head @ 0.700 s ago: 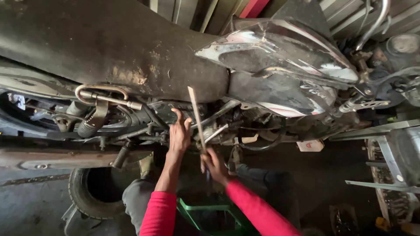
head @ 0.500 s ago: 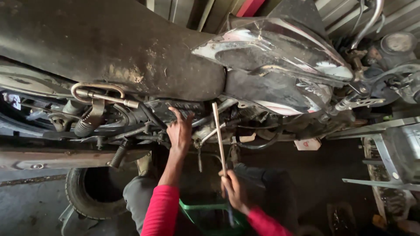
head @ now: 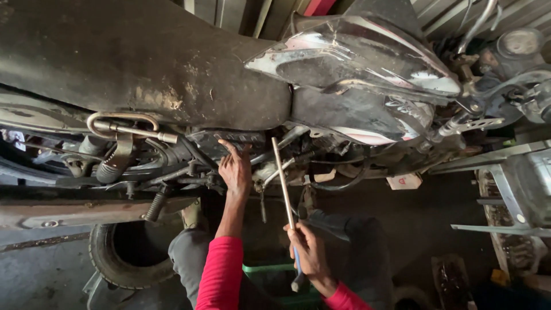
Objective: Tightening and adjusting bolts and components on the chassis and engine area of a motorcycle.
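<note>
Right hand [head: 310, 252] grip is clamped on long thin metal rod w/ blue handle [head: 285, 192], now pulled back so its tip hangs just below the motorcycle's dusty black side panel [head: 229, 140] (earlier it sat higher). Left hand [head: 235, 169], fingers spread, presses the panel.

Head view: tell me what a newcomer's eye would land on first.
The dusty black motorcycle seat fills the upper left, with the scuffed fuel tank to its right. Below centre, the left hand presses against the frame under the seat, while the right hand grips a long thin rod angled up toward the engine. A worn tyre lies on the floor at lower left.
</note>
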